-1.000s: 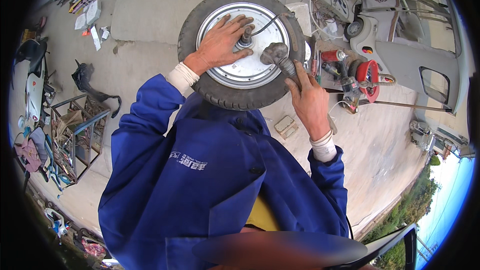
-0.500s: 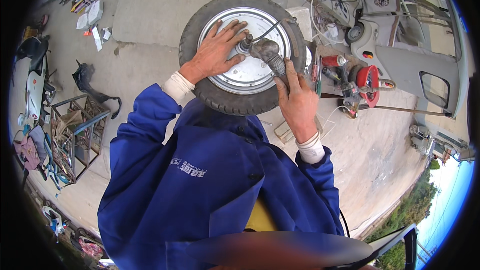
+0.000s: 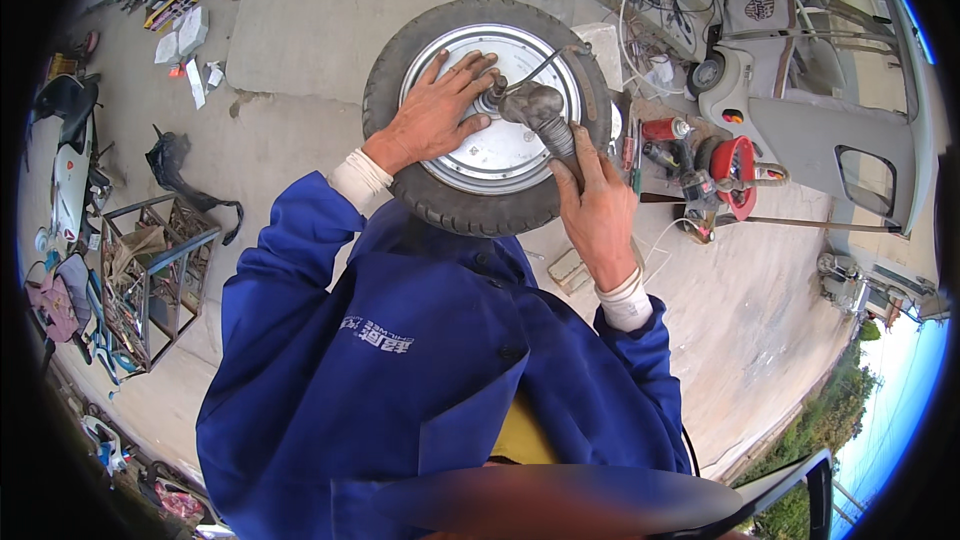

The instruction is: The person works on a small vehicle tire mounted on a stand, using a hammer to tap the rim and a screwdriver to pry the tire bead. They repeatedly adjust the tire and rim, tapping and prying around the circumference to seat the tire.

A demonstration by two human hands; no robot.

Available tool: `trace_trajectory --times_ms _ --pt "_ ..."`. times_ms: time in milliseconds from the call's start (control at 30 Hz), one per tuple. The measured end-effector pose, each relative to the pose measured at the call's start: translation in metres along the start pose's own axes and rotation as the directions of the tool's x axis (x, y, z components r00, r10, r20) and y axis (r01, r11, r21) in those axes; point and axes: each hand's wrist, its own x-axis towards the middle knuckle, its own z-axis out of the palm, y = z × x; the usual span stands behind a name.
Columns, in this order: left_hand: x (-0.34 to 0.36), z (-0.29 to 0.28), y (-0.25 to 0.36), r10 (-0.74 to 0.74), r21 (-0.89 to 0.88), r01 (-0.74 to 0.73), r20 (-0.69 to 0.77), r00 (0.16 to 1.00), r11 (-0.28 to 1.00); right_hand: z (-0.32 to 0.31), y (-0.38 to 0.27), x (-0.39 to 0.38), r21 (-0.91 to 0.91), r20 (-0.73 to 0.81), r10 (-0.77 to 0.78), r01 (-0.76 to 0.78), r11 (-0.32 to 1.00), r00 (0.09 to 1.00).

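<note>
A wheel with a black tyre (image 3: 405,45) and a silver metal hub (image 3: 500,155) lies flat in front of me. My left hand (image 3: 437,110) rests on the left of the hub, fingers spread, its thumb beside the dark axle stub (image 3: 494,90). A black cable (image 3: 545,62) runs from the axle toward the upper right rim. My right hand (image 3: 597,202) is closed around the handle of a dark grey tool (image 3: 545,112) with a rounded head and ribbed neck. The tool's head lies over the hub, next to the axle. Its exact kind cannot be made out.
To the right sit a red spray can (image 3: 667,129), a red bowl (image 3: 738,177) and several hand tools. A grey vehicle (image 3: 790,115) stands beyond them. A metal frame rack (image 3: 160,265) is on the left. A wooden block (image 3: 570,272) lies near the wheel.
The wheel and surroundings sit slightly lower in the picture. Both hands keep nearly the same places on the hub and the tool.
</note>
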Motion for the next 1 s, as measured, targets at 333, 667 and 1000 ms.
trace_trajectory --times_ms 333,667,1000 --pt "0.002 0.000 -0.002 -0.005 -0.017 0.005 0.013 1.000 1.000 -0.002 0.009 -0.003 0.080 0.105 0.203 -0.212 0.974 0.973" --pt "0.001 -0.001 -0.005 0.022 -0.015 -0.022 0.036 0.999 1.000 0.013 0.042 -0.095 0.661 -0.059 0.628 -0.441 0.607 0.776" --pt "0.007 -0.006 -0.002 0.020 -0.019 -0.019 0.060 0.998 1.000 0.075 0.116 -0.176 0.508 -0.330 0.819 -0.643 0.573 0.469"
